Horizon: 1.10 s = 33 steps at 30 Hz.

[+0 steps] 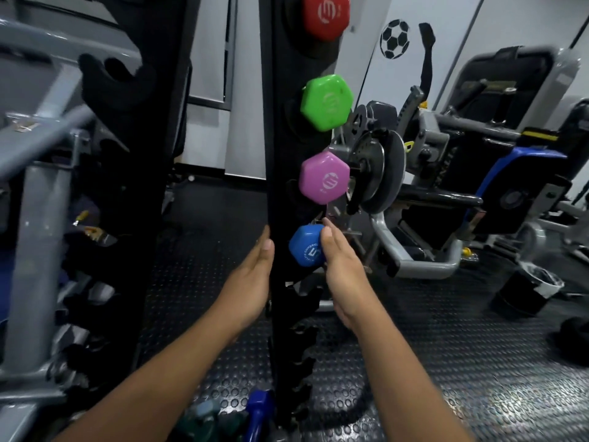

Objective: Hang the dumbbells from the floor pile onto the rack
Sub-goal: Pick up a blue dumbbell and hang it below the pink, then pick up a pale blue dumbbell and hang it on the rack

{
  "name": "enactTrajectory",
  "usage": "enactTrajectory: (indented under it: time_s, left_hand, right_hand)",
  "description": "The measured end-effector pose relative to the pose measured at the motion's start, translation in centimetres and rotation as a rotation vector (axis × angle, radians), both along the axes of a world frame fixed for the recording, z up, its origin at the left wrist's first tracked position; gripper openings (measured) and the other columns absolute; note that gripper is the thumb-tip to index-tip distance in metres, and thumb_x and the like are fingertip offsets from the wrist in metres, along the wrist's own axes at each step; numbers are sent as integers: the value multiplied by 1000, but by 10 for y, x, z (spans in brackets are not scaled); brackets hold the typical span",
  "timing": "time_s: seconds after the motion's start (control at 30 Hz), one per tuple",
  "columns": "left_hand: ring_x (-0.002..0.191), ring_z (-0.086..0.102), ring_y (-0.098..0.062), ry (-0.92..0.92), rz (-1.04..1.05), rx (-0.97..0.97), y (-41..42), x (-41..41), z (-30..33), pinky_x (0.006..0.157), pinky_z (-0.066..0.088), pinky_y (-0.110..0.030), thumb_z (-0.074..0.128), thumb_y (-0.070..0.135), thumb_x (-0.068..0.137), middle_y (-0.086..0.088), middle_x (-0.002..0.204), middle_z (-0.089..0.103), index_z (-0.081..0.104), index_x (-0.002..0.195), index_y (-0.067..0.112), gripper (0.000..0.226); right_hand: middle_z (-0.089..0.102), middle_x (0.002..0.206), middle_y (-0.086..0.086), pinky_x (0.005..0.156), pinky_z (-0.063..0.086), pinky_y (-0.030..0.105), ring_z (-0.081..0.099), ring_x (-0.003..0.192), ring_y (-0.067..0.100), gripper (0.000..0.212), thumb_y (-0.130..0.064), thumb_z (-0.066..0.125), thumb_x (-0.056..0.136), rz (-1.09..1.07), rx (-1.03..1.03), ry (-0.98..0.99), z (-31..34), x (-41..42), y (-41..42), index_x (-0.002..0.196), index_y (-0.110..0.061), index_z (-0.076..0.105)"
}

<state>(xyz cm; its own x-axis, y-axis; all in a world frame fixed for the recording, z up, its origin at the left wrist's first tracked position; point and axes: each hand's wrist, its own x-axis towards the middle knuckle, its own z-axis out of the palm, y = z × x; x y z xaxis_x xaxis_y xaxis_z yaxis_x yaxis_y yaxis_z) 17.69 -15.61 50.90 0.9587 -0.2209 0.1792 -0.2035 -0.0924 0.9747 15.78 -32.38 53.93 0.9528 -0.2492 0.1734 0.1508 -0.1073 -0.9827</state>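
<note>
Dumbbells hang in a column on the black upright rack (274, 154): a red dumbbell (325, 15) at the top, a green dumbbell (326, 102) under it, a pink dumbbell (325, 177) below that, and a blue dumbbell (306, 245) lowest, its hexagonal end marked with a 5. The right hand (342, 266) lies against the right side of the blue dumbbell's end, fingers straight and close together, fingertips reaching up past its top; it grips nothing. The left hand (251, 282) is flat and extended too, palm facing the rack's left edge, touching or just beside the post, and holds nothing. Below the blue dumbbell the rack shows bare hooks (302, 336) down to the floor. At the foot of the rack, on the studded rubber floor (414, 362), lies the floor pile (229, 419), with a dark blue dumbbell (258, 413) and teal ones beside it. Grey exercise machines (430, 173) stand beyond the rack to the right.
</note>
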Motion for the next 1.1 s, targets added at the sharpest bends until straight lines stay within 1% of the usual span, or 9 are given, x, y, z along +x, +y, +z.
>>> enactTrajectory:
  time_s: [0.13,0.3,0.4,0.53,0.67,0.73,0.8,0.93,1.1]
  left_hand:
    - [155,19,-1,6,-13,130,13,-27,-1,123,14,-24,24,66,104,19,168,25,28,160,49,59]
    - [158,13,-7,-33,-35,334,32,-53,-1,121,12,-24,21,59,109,10,171,22,25,164,37,60]
    - [160,11,-16,-54,-32,532,56,-60,-15,126,10,-31,21,59,110,0,173,19,22,166,30,64]
    - [160,15,-35,-154,1,756,88,-64,-46,126,13,-64,17,78,99,-6,174,16,15,166,37,79]
    - [160,9,-37,-273,30,905,104,-79,-65,126,6,-65,18,71,105,-5,175,9,7,166,41,69]
    - [161,4,-34,-274,25,896,108,-89,-76,127,2,-63,18,71,105,-4,176,6,6,166,43,68]
    - [161,3,-33,-250,10,891,115,-95,-89,128,-1,-62,18,71,105,-4,176,5,5,165,44,67]
    - [161,6,-33,-225,16,903,129,-97,-107,127,2,-63,18,71,105,-4,176,6,6,165,46,66]
    - [162,5,-31,-177,61,872,147,-97,-120,128,2,-62,21,71,105,-3,176,5,9,165,46,66]
  right_hand:
    - [38,165,-12,124,31,33,40,148,7,61,-42,46,111,-99,-365,-60,-11,-21,11,166,-39,20]
    - [32,170,9,123,33,44,39,152,29,69,-34,45,110,-184,-640,-141,-17,-33,19,168,-19,10]
    - [23,170,23,126,20,30,29,156,38,80,-30,52,106,-170,-729,-131,-24,-35,19,166,-1,9]
    - [8,170,31,120,-2,7,14,159,43,93,-41,58,104,-207,-866,-214,-32,-34,21,162,11,7]
    - [0,174,22,129,24,46,13,161,37,93,-54,51,104,-313,-987,-252,-33,-39,38,167,-4,5]
    - [-4,173,24,128,26,51,9,161,38,92,-57,51,103,-309,-992,-275,-37,-43,43,168,-7,6]
    - [-6,173,27,129,25,44,8,162,37,93,-58,53,103,-279,-954,-284,-42,-48,46,168,-7,9]
    - [-2,173,24,122,12,11,10,162,28,95,-59,57,103,-229,-918,-273,-54,-62,49,167,-4,13]
    - [6,176,11,111,6,-3,9,151,-3,90,-54,60,103,-189,-923,-200,-70,-76,42,167,-9,15]
